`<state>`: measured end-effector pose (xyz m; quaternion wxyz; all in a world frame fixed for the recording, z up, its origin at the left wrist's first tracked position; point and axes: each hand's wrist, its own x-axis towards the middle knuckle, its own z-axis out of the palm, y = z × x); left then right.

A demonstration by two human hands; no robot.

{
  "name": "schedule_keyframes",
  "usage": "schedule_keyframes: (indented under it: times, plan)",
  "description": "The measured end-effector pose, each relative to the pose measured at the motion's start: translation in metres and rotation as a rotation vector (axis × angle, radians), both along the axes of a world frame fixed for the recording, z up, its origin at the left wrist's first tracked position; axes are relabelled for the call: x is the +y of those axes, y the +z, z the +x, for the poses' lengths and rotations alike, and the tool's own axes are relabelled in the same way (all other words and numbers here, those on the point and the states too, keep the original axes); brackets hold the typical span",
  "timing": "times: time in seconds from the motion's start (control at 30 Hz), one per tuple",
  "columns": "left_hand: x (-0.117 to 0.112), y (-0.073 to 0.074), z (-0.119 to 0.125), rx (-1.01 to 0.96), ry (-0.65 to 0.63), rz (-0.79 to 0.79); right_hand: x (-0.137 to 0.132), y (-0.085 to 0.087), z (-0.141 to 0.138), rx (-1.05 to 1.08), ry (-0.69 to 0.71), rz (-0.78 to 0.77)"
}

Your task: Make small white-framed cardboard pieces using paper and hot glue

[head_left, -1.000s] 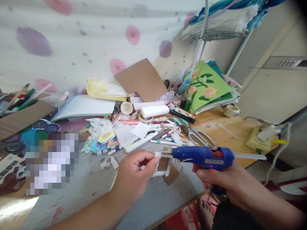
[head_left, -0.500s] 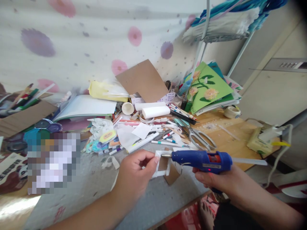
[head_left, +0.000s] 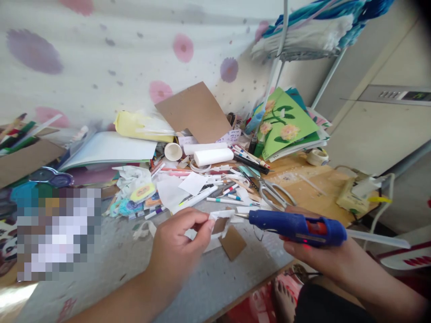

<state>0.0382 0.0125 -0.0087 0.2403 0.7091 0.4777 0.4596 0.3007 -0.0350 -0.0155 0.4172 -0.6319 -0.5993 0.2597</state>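
Between thumb and fingers, my left hand (head_left: 183, 244) pinches a small brown cardboard piece (head_left: 220, 225) with white strips along its edges. My right hand (head_left: 319, 255) is wrapped round a blue hot glue gun (head_left: 296, 228), a pale glue stick jutting from its back end. The gun's metal nozzle (head_left: 241, 216) points left, just right of the piece's upper right corner; a small gap seems to part them. A brown cardboard square (head_left: 233, 243) lies on the grey work surface under the held piece. A red light glows on the gun's side.
Scissors (head_left: 274, 193) lie open behind the glue gun. Markers, paper scraps and white rolls (head_left: 213, 156) crowd the back of the table. A power strip (head_left: 353, 195) sits at the right, and a green flower picture (head_left: 289, 121) leans at the back right.
The glue gun has drawn back to the right from the white-edged piece, where its nozzle was over the top strip. My left hand has tilted the piece. The camera view has shifted slightly.
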Motion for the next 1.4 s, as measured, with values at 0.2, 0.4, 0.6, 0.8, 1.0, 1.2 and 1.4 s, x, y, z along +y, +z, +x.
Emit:
schedule_keyframes:
  times: [0.2,0.4,0.6,0.8,1.0,1.2,1.4]
  plan:
    - [-0.001,0.002,0.002,-0.063,0.007,-0.140,0.005,0.007,-0.005,-0.060,0.118,0.013]
    - [0.001,0.000,0.002,-0.234,0.024,-0.378,0.004,-0.002,-0.006,-0.111,-0.004,0.108]
    - [0.005,-0.007,0.005,-0.610,-0.042,-0.631,0.005,0.017,-0.007,-0.256,0.144,0.100]
    - [0.004,-0.004,0.009,-0.740,-0.061,-0.755,0.010,0.033,-0.016,-0.349,0.225,0.175]
    - [0.003,-0.004,0.008,-0.779,-0.103,-0.784,0.009,0.022,-0.016,-0.289,0.186,0.114]
    - [0.004,-0.004,0.009,-0.866,-0.132,-0.828,0.003,0.009,-0.002,-0.219,0.146,0.093]
    - [0.004,-0.009,0.008,-0.839,-0.133,-0.818,0.004,0.009,-0.005,-0.183,0.044,0.156]
